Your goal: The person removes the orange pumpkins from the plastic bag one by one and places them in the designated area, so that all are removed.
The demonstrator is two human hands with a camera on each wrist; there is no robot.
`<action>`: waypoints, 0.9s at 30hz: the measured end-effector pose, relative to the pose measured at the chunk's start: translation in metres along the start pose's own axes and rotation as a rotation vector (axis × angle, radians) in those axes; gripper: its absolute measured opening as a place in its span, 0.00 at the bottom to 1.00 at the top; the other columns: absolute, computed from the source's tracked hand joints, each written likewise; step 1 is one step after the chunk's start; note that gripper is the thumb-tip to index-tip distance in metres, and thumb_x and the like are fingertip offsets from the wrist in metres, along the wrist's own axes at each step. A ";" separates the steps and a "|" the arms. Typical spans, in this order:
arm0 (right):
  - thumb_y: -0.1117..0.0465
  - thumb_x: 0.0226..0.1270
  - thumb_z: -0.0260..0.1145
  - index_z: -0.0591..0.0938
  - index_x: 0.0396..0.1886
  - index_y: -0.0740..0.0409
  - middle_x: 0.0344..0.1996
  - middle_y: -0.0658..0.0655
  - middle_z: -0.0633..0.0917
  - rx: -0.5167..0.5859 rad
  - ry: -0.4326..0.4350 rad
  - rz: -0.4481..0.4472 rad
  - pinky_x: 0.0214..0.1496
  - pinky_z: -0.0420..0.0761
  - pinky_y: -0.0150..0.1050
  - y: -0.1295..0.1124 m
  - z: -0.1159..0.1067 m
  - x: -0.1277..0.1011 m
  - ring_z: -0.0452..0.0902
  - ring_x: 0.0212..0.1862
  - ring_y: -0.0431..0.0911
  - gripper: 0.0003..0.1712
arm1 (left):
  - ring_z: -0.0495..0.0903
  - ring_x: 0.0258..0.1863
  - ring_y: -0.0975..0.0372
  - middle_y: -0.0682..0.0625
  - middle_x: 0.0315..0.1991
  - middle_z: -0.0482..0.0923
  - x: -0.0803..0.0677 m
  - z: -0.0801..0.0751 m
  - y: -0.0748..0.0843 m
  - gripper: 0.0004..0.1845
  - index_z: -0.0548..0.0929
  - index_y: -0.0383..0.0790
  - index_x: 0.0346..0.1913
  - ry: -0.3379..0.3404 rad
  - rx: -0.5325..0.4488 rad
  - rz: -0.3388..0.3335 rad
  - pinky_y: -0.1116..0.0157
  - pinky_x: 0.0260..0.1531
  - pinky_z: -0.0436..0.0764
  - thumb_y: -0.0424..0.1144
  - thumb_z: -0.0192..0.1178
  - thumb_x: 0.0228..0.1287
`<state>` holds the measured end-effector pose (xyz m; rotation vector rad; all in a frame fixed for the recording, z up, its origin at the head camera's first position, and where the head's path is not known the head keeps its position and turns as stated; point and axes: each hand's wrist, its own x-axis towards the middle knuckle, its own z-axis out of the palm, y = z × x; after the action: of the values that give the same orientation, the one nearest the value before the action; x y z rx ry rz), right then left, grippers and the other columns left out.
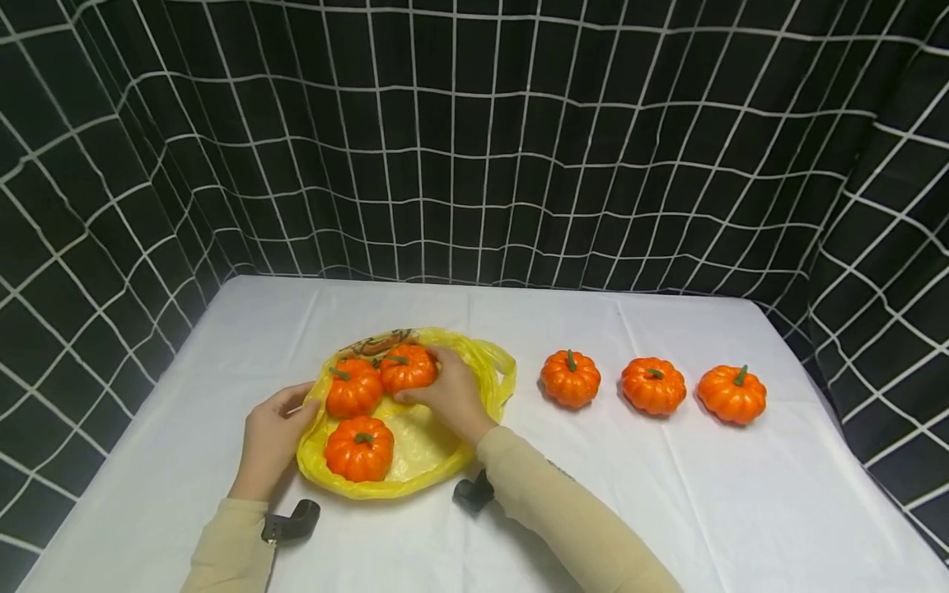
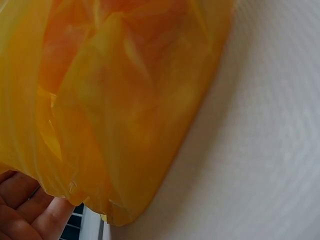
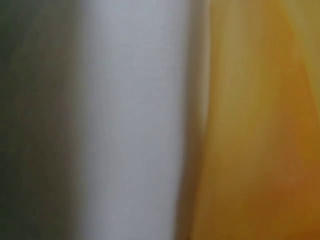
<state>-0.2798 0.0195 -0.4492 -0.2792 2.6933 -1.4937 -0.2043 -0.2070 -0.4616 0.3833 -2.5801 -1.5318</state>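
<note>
Gripping one pumpkin, the right hand (partly) covers it.

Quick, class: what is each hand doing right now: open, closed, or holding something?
Left hand: holding the rim of the yellow bag.
Right hand: holding a pumpkin inside the bag.

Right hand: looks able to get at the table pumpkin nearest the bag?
Probably not straight away: the right hand grips a pumpkin in the yellow bag. With that released, the way looks free over the bag's right edge to the table pumpkin.
</note>
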 end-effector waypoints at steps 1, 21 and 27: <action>0.57 0.40 0.79 0.68 0.63 0.61 0.60 0.60 0.73 0.004 -0.001 0.003 0.66 0.69 0.45 0.000 0.001 0.000 0.69 0.61 0.53 0.47 | 0.77 0.54 0.50 0.42 0.58 0.75 0.000 0.000 0.000 0.21 0.76 0.40 0.58 -0.001 0.000 -0.001 0.59 0.50 0.80 0.44 0.56 0.64; 0.56 0.41 0.78 0.70 0.62 0.57 0.58 0.57 0.76 0.108 -0.036 0.050 0.63 0.73 0.42 0.002 -0.015 -0.014 0.72 0.59 0.49 0.44 | 0.77 0.54 0.50 0.42 0.56 0.76 -0.001 -0.005 -0.003 0.21 0.77 0.40 0.57 0.018 0.033 0.021 0.58 0.49 0.80 0.45 0.56 0.64; 0.56 0.39 0.79 0.70 0.62 0.61 0.58 0.59 0.76 0.136 -0.018 0.041 0.62 0.74 0.43 -0.002 -0.039 -0.034 0.71 0.60 0.50 0.47 | 0.77 0.54 0.50 0.42 0.57 0.76 0.000 -0.002 -0.002 0.21 0.77 0.40 0.57 0.005 0.015 0.031 0.58 0.49 0.80 0.45 0.57 0.64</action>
<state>-0.2514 0.0574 -0.4275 -0.2279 2.5522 -1.6453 -0.2032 -0.2096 -0.4625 0.3464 -2.5820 -1.5008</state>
